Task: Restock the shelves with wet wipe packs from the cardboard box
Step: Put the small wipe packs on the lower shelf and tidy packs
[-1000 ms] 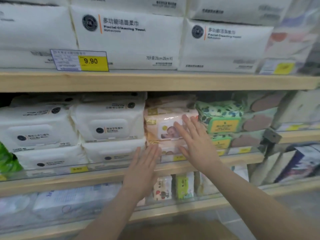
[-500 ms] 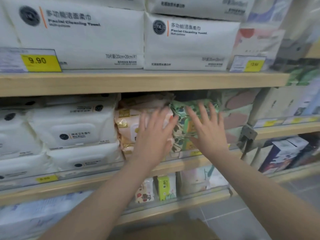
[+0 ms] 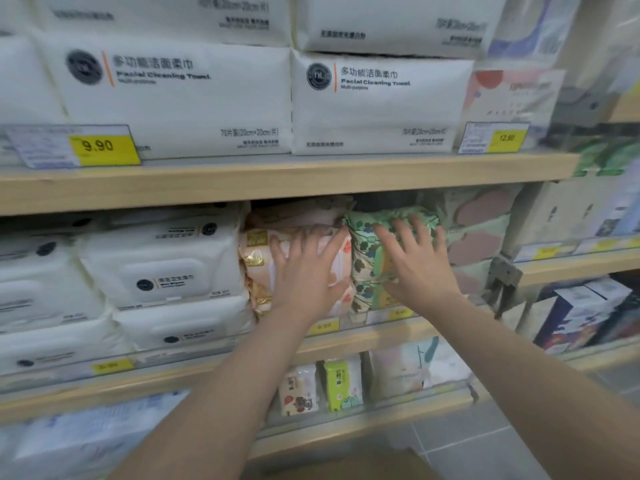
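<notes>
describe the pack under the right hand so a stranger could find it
Look at the middle wooden shelf, below the white facial towel packs. Right of the peach pack sits the green pack, the only one with a leaf print, under the right hand.

We face wooden shelves [image 3: 277, 181]. On the top board sit white towel packs [image 3: 377, 105]. The middle shelf [image 3: 381, 336] carries white wipe packs [image 3: 162, 268], a peach pack [image 3: 256, 268], and a green pack [image 3: 367, 268] just beside it.
</notes>
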